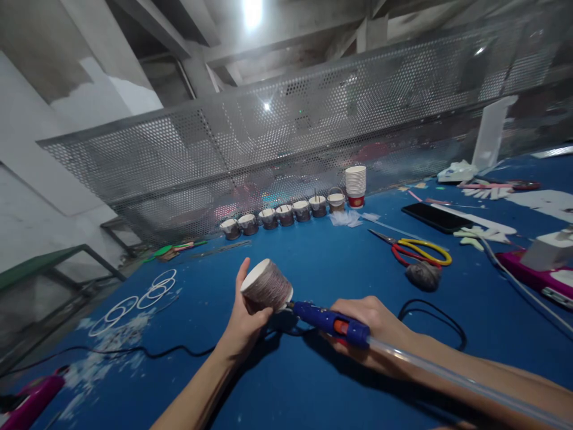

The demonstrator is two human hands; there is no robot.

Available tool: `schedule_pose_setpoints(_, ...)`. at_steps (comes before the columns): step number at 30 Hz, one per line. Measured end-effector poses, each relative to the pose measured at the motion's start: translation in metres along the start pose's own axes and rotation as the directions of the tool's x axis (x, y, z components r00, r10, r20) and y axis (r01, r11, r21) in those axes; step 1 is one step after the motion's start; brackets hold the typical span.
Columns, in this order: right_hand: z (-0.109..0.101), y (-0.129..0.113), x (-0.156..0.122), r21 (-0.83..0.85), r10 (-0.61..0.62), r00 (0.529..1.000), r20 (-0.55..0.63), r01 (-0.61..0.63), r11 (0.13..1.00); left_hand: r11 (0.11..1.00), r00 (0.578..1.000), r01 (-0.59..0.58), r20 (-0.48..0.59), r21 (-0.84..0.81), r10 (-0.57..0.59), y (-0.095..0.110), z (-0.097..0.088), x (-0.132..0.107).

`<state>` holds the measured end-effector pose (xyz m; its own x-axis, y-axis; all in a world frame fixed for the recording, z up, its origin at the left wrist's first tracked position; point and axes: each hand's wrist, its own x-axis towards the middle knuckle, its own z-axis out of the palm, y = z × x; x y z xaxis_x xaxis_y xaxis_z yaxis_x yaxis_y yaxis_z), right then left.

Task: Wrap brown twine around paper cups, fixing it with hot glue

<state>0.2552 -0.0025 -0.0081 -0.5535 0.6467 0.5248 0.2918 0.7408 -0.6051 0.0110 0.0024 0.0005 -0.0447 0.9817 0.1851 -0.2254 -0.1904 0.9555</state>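
Observation:
My left hand [246, 319] is closed around a paper cup [268, 286] wound with grey-brown yarn. The cup is tilted, its white end facing up and left. In my right hand [369, 319] is a blue hot glue gun [331, 319], with a long clear glue stick [447, 373] running out of its back. The gun's nozzle touches or nearly touches the cup's lower right edge. Beyond the scissors' handles lies a ball of grey yarn [423, 275]. Fingers behind the cup and under the gun are partly hidden.
Several wrapped cups [285, 215] stand in a row at the back, beside stacked paper cups [356, 186]. Scissors [416, 249], a black phone [441, 217] and a magenta power strip [537, 278] lie right. White rings [156, 291] lie left. A black cord [165, 353] crosses the blue table.

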Motion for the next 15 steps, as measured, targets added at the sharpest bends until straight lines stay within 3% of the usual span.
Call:
schedule_pose_setpoints(2,0.0004,0.0004,-0.0001,-0.004,-0.022,1.0,0.02,0.022,1.0,1.0,1.0,-0.008,-0.009,-0.005,0.008,0.0003,0.001,-0.0005)
schedule_pose_setpoints(8,0.0049,0.0088,-0.0003,-0.034,0.005,0.996,-0.094,-0.009,0.999,1.0,1.0,-0.003,-0.002,0.006,0.003,0.0014,0.0011,-0.0018)
schedule_pose_setpoints(15,0.0071,0.0095,-0.0019,-0.047,-0.017,0.997,-0.069,0.014,0.999,1.0,0.999,0.011,0.032,-0.023,-0.011,-0.0015,-0.0064,0.0024)
